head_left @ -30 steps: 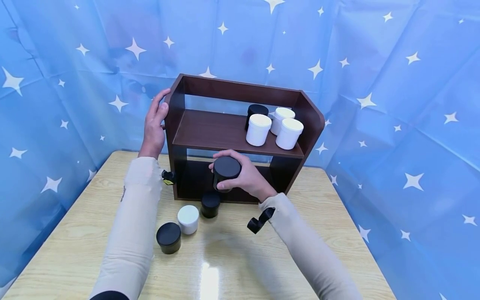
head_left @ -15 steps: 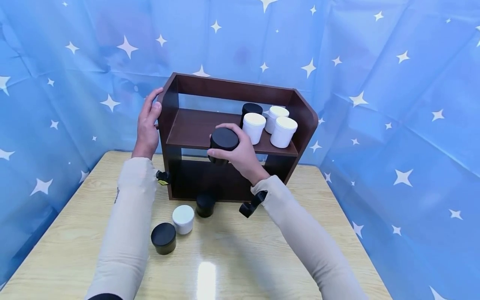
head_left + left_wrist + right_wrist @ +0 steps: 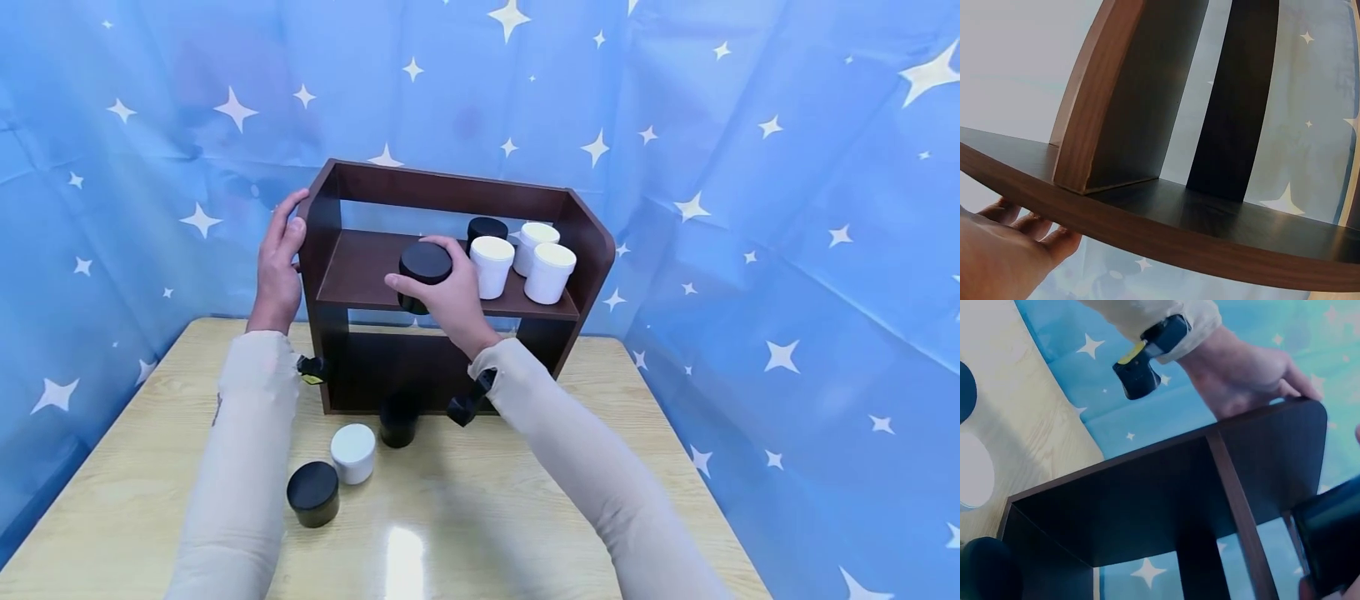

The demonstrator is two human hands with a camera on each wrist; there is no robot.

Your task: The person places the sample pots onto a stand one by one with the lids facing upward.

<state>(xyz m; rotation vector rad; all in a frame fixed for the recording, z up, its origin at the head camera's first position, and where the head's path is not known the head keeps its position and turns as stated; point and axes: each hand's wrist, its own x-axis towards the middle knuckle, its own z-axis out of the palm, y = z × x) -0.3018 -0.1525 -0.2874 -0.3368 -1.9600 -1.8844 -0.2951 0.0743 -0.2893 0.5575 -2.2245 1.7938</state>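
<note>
One black jar (image 3: 425,263) (in right hand (image 3: 456,292)) rose.

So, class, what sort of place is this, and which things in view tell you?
Probably a staged indoor workspace rather than a lived-in room: a blue cloth printed with stars hangs behind and beside a wood-grained table, on which stands a dark shelf unit holding plain jars.

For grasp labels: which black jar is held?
The black jar in the right hand; the other three stand on the upper shelf or table.
</note>
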